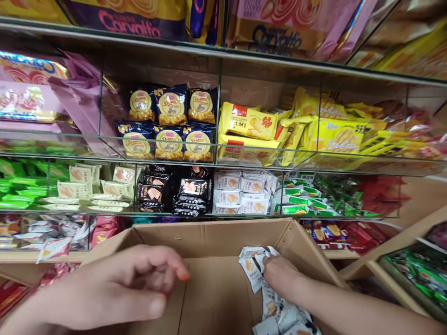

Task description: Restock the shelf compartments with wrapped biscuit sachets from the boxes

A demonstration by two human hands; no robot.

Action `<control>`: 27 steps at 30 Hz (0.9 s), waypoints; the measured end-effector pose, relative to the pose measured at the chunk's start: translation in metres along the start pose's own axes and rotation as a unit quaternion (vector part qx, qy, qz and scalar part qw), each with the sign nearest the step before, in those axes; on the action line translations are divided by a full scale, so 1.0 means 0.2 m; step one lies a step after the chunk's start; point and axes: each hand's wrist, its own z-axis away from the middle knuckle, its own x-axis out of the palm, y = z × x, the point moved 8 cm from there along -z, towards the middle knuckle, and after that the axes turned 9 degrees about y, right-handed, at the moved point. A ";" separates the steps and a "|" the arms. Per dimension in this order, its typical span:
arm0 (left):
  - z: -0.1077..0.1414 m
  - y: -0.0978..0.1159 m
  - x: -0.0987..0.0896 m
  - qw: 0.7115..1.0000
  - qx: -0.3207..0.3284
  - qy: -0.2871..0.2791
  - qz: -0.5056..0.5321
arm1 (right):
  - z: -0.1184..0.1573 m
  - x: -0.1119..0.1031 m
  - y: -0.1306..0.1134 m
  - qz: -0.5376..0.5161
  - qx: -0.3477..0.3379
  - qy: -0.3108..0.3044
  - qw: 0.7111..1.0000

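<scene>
My right hand [284, 275] reaches down into an open cardboard box [209, 235], its fingers closed on white snack packets [252, 269] by the right wall. More white snack packets [279, 314] lie below that hand, along the right side of the box. Over the box's left part hovers my left hand [129, 284], slightly blurred; its thumb and index finger are apart with nothing between them. Similar white packets [240, 191] stand stacked on the shelf just behind the box. Part of what the right hand grips is hidden by its fingers.
Glass-fronted shelves hold black packets [190, 190], cream packets [75, 188], navy cookie bags [171, 104] and yellow roll packs [249, 121]. A glass shelf edge [174, 162] runs above the box. At right, a slanted wooden divider [394, 284] borders green packets [424, 267].
</scene>
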 end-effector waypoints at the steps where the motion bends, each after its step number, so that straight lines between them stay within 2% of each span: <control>1: -0.04 0.00 0.06 0.999 -0.006 -0.051 -0.017 | 0.00 0.01 0.00 0.012 -0.001 0.000 1.000; 2: -0.08 -0.02 0.12 0.995 -0.013 -0.091 -0.034 | -0.01 0.01 0.01 0.027 -0.001 0.000 1.000; 3: -0.11 -0.05 0.15 0.993 -0.014 -0.104 -0.056 | -0.01 0.00 0.02 0.040 0.001 0.002 0.999; 6: -0.22 -0.13 0.18 0.990 0.012 -0.053 -0.128 | 0.01 -0.12 0.07 -0.007 0.013 0.042 0.999; 8: -0.26 -0.18 0.18 0.993 0.028 -0.009 -0.115 | 0.02 -0.28 0.09 -0.128 0.006 0.082 0.988; 9: -0.27 -0.20 0.17 0.994 0.034 0.016 -0.099 | 0.03 -0.36 0.09 -0.203 -0.001 0.104 0.974; 11: -0.30 -0.23 0.18 0.997 0.039 0.046 -0.045 | 0.03 -0.52 0.09 -0.353 0.002 0.140 0.925; 13: -0.31 -0.24 0.23 0.997 0.051 0.031 0.043 | 0.01 -0.59 0.07 -0.502 0.029 0.136 0.854; 16: -0.34 -0.23 0.30 0.981 0.076 -0.005 0.176 | -0.05 -0.56 0.00 -0.673 0.066 0.104 0.729; 17: -0.35 -0.24 0.31 0.979 0.068 -0.001 0.191 | -0.07 -0.55 -0.02 -0.704 0.070 0.107 0.699; 19: -0.36 -0.27 0.31 0.981 0.038 0.020 0.191 | -0.10 -0.52 -0.03 -0.731 0.076 0.125 0.666; 21: -0.37 -0.28 0.30 0.981 0.017 0.041 0.189 | -0.10 -0.50 -0.01 -0.740 0.080 0.151 0.651; 24: -0.37 -0.26 0.28 0.978 0.037 0.067 0.196 | -0.06 -0.53 0.00 -0.753 0.047 0.170 0.634; 25: -0.37 -0.26 0.27 0.977 0.051 0.085 0.189 | -0.05 -0.55 -0.01 -0.749 0.028 0.176 0.638; 27: -0.37 -0.25 0.23 0.973 0.063 0.135 0.175 | -0.01 -0.60 -0.02 -0.704 -0.007 0.224 0.674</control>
